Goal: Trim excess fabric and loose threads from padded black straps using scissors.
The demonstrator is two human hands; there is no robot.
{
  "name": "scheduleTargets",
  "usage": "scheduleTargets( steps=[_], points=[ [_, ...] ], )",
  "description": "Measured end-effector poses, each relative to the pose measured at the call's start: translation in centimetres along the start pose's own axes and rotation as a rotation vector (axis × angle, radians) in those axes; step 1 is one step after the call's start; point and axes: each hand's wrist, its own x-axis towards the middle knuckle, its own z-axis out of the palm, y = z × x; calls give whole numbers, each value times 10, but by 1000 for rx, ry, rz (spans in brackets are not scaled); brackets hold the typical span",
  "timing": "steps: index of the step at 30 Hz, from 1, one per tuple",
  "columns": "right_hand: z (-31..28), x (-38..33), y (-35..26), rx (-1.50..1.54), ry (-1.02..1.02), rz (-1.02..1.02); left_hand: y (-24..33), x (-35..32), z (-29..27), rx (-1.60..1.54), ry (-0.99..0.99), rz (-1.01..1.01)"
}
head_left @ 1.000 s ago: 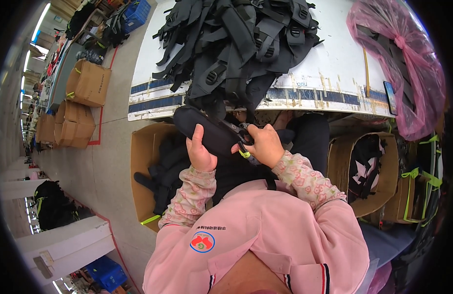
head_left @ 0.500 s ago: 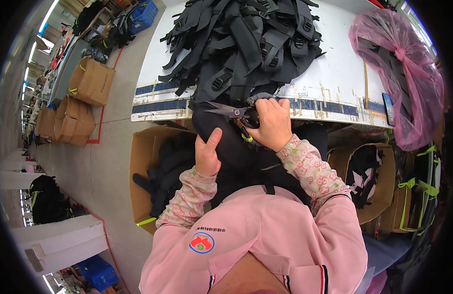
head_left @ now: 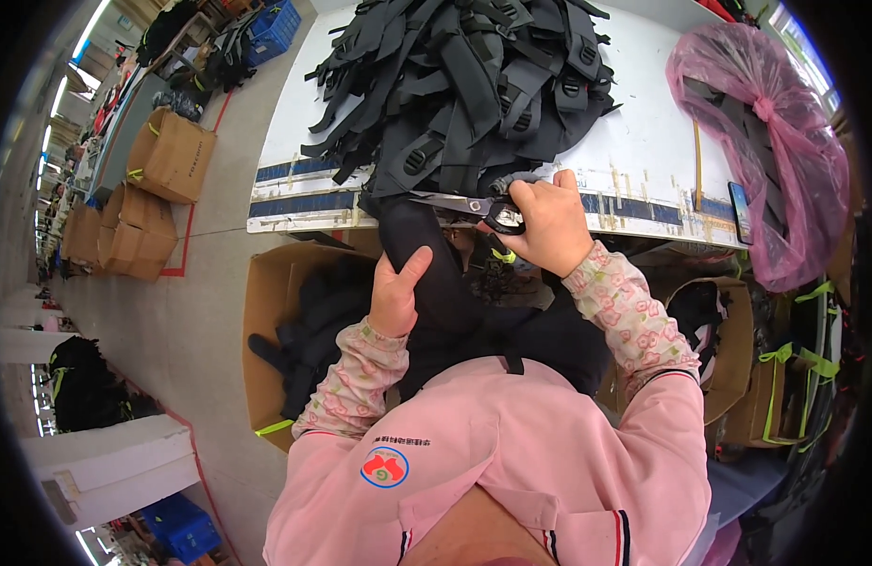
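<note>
Through the head view I look down on the left hand (head_left: 395, 294) holding a long black padded piece (head_left: 441, 280), and the right hand (head_left: 549, 224) gripping scissors (head_left: 472, 205), blades pointing left near its far end. Beyond, dark buckled straps (head_left: 464, 90) lie heaped on a white table (head_left: 639, 137); below its edge, leftward, stands an open cardboard box (head_left: 263, 330).

Pink shirt (head_left: 493, 424), cream sleeves (head_left: 629, 307) patterned with pink flowers; black pad (head_left: 438, 283), black-handled scissors (head_left: 476, 206), charcoal straps (head_left: 474, 94); white table (head_left: 644, 156) banded blue.
</note>
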Motion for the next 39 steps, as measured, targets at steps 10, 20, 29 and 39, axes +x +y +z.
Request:
scheduleTargets(
  steps=[10,20,29,39],
  points=[
    [-18,11,5,-89,-10,-96,0,-1,6,45,-85,-81],
    [-33,20,24,-131,-99,-189,6,-2,13,93,-138,-114],
    [-54,40,19,-123,-112,-316,1,-1,12,119,-166,-136],
    [-66,54,31,-226,-184,-372,-2,-2,7,93,-174,-170]
  ],
)
